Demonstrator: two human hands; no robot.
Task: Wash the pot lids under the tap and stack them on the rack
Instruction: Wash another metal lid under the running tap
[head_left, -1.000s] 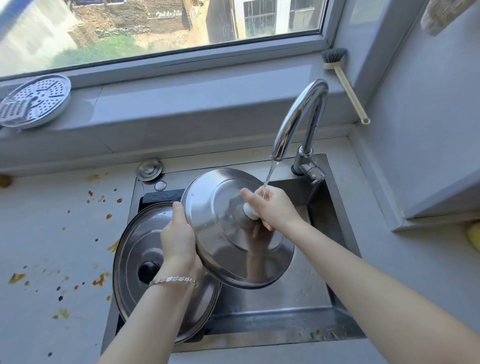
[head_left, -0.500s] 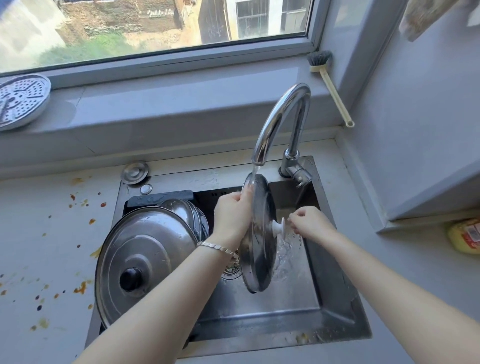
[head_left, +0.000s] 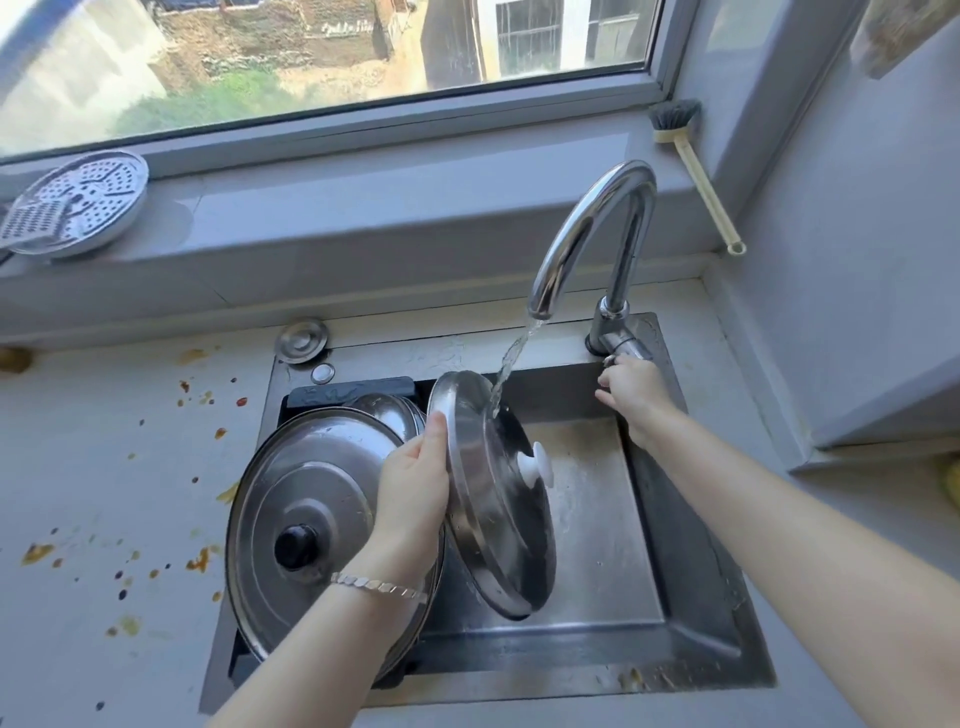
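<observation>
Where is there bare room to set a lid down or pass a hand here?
Bare: the sink floor between the held lid and the sink's right wall; the stained counter left of the sink. Crowded: the sink's left side, filled by the large lid and smaller lids behind it.

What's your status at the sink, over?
Left hand grips white-knobbed lid by its rim, tilted under running water. Right hand at tap lever. Large black-knobbed lid close at left.
</observation>
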